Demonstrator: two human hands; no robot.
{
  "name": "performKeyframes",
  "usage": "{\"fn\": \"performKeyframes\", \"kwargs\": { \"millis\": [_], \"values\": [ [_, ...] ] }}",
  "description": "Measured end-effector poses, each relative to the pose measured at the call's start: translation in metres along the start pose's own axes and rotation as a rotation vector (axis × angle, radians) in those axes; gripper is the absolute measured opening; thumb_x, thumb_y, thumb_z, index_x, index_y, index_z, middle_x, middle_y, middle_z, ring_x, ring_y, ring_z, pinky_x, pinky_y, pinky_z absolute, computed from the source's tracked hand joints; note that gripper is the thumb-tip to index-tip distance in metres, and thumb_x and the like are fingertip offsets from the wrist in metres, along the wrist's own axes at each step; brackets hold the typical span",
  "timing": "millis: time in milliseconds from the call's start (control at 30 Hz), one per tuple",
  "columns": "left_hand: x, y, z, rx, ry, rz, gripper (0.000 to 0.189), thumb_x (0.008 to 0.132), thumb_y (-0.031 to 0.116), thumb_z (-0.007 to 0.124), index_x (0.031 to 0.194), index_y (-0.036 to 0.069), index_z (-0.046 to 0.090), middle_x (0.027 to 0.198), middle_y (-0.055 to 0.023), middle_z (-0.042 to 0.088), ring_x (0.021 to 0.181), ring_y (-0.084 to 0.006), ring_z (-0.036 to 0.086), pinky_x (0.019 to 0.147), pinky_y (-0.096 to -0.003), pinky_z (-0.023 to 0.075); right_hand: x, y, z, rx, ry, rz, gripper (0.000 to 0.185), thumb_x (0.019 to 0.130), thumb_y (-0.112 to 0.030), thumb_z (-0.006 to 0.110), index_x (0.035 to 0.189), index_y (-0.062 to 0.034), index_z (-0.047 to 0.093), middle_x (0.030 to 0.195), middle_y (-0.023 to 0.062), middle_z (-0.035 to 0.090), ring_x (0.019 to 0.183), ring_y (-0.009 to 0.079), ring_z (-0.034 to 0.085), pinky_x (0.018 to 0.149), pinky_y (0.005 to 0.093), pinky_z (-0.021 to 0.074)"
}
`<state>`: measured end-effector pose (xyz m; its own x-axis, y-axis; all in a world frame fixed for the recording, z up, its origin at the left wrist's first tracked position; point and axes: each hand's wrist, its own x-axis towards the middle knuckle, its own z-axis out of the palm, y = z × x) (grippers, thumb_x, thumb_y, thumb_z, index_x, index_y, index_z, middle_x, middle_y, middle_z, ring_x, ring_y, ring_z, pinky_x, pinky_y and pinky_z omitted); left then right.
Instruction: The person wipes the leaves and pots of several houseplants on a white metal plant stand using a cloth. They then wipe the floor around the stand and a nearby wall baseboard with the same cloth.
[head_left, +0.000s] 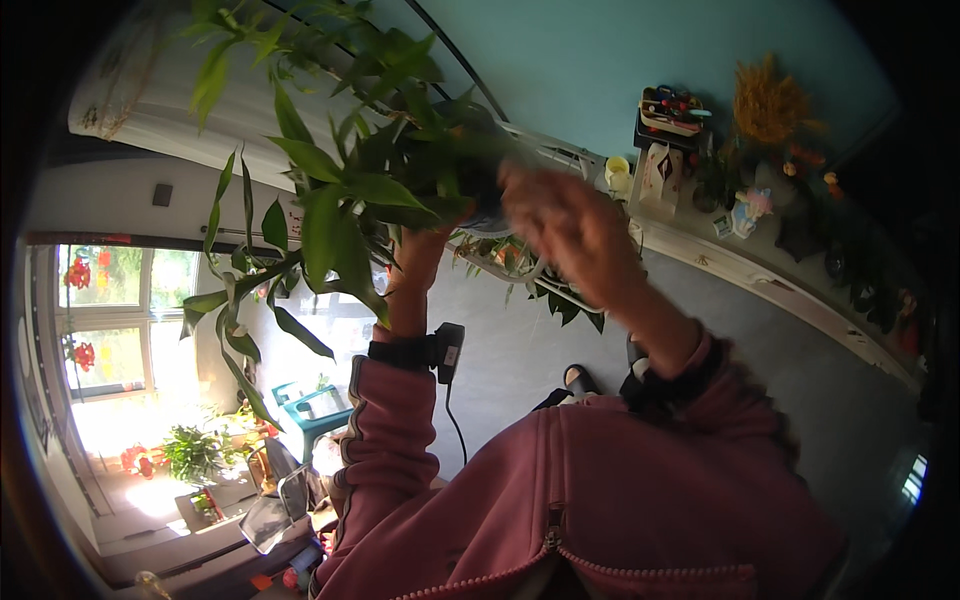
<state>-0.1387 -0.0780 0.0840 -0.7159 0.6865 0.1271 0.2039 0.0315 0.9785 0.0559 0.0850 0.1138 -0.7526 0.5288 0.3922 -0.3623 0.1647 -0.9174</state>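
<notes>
A leafy green potted plant (337, 187), with long pointed leaves, spreads across the upper left. Its dark, bluish container (480, 180) is partly covered by leaves and blurred. My left hand (427, 244) reaches up among the leaves and grips the container's lower side; most of its fingers are hidden. On the right side of the container, my right hand (570, 229) is blurred by motion, its fingers bent. Whether it holds something or touches the container cannot be made out. Both wrists wear black straps, the left one with a small box (450, 354) and a cable.
Below the hands stands a white metal rack (570, 292) with more plants. A long white cabinet (720, 259) on the right bears a tool tray (671, 112), dried stalks (772, 101) and a figurine (750, 210). A teal stool (307, 420) and window plants (191, 454) are at left.
</notes>
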Motion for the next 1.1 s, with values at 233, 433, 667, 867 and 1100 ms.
{"fn": "performKeyframes", "kwargs": {
  "millis": [233,433,667,867,1100],
  "values": [
    [0.001,0.018,0.012,-0.067,0.007,-0.046,0.057,0.085,0.021,0.085,0.134,0.004,0.060,0.125,-0.0053,0.064,0.115,-0.0184,0.058,0.103,-0.0366,0.0457,0.136,0.072,-0.021,-0.192,-0.244,0.001,0.041,0.099,-0.015,0.054,0.140,-0.0146,0.057,0.108,0.0101,0.070,0.087,0.0188,0.069,0.077,0.0315,0.0566],
    [-0.001,0.018,0.013,-0.035,0.083,-0.066,0.069,0.083,0.025,0.087,0.141,0.004,0.054,0.133,-0.0064,0.060,0.123,-0.0201,0.054,0.109,-0.0368,0.0418,0.102,0.075,-0.004,-0.571,-0.106,-0.356,0.046,0.094,-0.009,0.060,0.140,-0.0075,0.053,0.131,0.0165,0.060,0.118,0.0385,0.059,0.096,0.0485,0.0509],
    [-0.002,0.020,0.020,-0.118,0.134,-0.091,0.060,0.085,0.017,0.083,0.139,0.005,0.057,0.130,-0.0051,0.062,0.119,-0.0194,0.057,0.108,-0.0361,0.0421,-0.010,0.066,0.028,-0.590,-0.076,-0.088,0.072,0.082,-0.001,0.067,0.147,0.0015,0.036,0.131,0.0330,0.041,0.106,0.0481,0.055,0.087,0.0515,0.0515],
    [-0.003,0.028,0.027,0.208,0.231,-0.170,0.044,0.086,0.024,0.084,0.120,0.001,0.067,0.110,-0.0014,0.066,0.100,-0.0134,0.059,0.091,-0.0299,0.0474,-0.048,0.032,0.052,-0.061,-0.482,-0.014,0.062,0.086,-0.001,0.066,0.143,-0.0032,0.043,0.116,0.0206,0.053,0.104,0.0357,0.063,0.085,0.0419,0.0551],
    [-0.034,0.030,0.024,-0.116,0.345,-0.113,0.037,0.095,0.019,0.074,0.125,0.002,0.063,0.114,-0.0019,0.066,0.105,-0.0135,0.059,0.093,-0.0297,0.0461,-0.024,0.050,-0.018,0.312,-0.535,0.463,0.058,0.090,-0.001,0.060,0.145,-0.0052,0.041,0.127,0.0147,0.058,0.104,0.0181,0.063,0.085,0.0315,0.0550]
  ]
}}
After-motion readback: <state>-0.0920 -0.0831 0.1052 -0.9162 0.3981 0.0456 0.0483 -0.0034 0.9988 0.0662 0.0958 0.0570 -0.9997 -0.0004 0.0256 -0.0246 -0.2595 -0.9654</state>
